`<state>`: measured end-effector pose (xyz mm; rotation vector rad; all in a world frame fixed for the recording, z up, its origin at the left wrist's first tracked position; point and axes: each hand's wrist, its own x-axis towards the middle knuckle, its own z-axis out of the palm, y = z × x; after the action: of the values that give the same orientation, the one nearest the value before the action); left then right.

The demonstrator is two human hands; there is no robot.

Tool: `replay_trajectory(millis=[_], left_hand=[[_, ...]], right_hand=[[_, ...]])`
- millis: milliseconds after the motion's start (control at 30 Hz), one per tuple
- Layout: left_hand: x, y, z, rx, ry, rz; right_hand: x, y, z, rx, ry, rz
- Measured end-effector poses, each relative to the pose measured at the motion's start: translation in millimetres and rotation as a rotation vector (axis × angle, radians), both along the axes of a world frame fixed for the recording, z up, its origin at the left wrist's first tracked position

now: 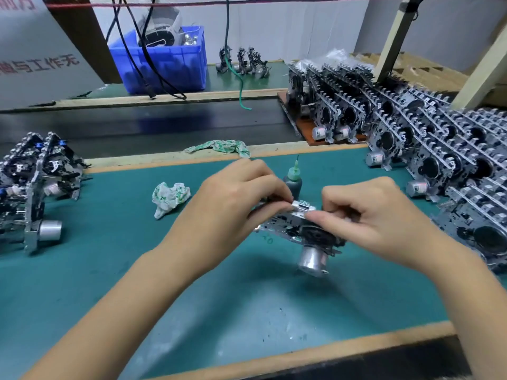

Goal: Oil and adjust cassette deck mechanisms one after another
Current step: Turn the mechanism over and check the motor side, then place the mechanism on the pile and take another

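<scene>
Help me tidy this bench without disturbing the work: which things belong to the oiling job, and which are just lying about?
In use: the cassette deck mechanism held in both hands, left and right; oil bottle; stacked mechanisms right and left.

Lying about: crumpled rag; second rag; blue bin; hanging cables.

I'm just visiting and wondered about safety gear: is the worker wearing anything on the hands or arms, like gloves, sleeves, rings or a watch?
Nothing shows. The left hand and the right hand are bare, with no gloves. Both forearms are uncovered as far as the picture reaches; no sleeve edge comes into view. No ring, watch, bracelet or wrist strap can be seen on either side.
</scene>
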<state>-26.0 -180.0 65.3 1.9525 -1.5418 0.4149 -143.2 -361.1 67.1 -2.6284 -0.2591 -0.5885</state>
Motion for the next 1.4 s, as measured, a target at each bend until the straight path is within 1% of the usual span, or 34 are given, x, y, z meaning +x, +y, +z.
replay_trajectory(millis=[133,233,333,433,533,633,833,967,1100,1167,1233,1300,1400], left_hand=[[-0.8,-54.6,1.4,0.062,0.056,-0.151],[2.8,-99.2,-2.2,0.124,0.108,-0.216],[11.7,-147.4,-6.8,0.175,0.121,-0.171],[25.7,-196.2,-9.1,0.265,0.102,-0.095],[39.3,-238.4,-11.9,0.385,0.045,-0.066],[51.8,-268.5,-16.9,0.452,0.068,-0.014],[74.0,-299.1,-34.8,0.553,0.155,-0.009],[77.1,-304.8,-52.8,0.530,0.210,-0.012],[78.6,-305.0,-57.3,0.530,0.208,-0.018],[78.5,-301.5,-49.9,0.581,0.209,-0.010],[73.5,-293.9,-34.9,0.598,0.192,-0.010],[64.4,-277.5,-15.2,0.496,0.144,0.003],[47.7,-225.7,10.9,0.273,0.009,0.070]], right_hand=[[-27.0,-32.3,1.4,0.038,0.018,-0.180],[-33.0,-57.7,-7.7,0.063,0.052,-0.332],[-21.1,-85.4,-19.4,0.090,0.054,-0.483],[9.2,-116.3,-29.9,0.117,0.007,-0.651],[44.5,-147.3,-35.4,0.141,-0.044,-0.782],[72.7,-174.4,-38.7,0.144,-0.026,-0.871],[100.9,-200.6,-49.0,0.122,0.050,-0.935],[109.2,-203.7,-55.4,0.078,0.062,-1.005],[109.1,-201.8,-51.7,-0.095,0.120,-0.999],[107.0,-198.5,-43.8,-0.231,0.151,-1.025],[99.6,-189.6,-34.7,-0.312,0.126,-1.055],[90.6,-171.7,-26.2,-0.302,0.054,-1.015],[80.8,-125.2,-11.8,-0.208,-0.041,-0.839]])
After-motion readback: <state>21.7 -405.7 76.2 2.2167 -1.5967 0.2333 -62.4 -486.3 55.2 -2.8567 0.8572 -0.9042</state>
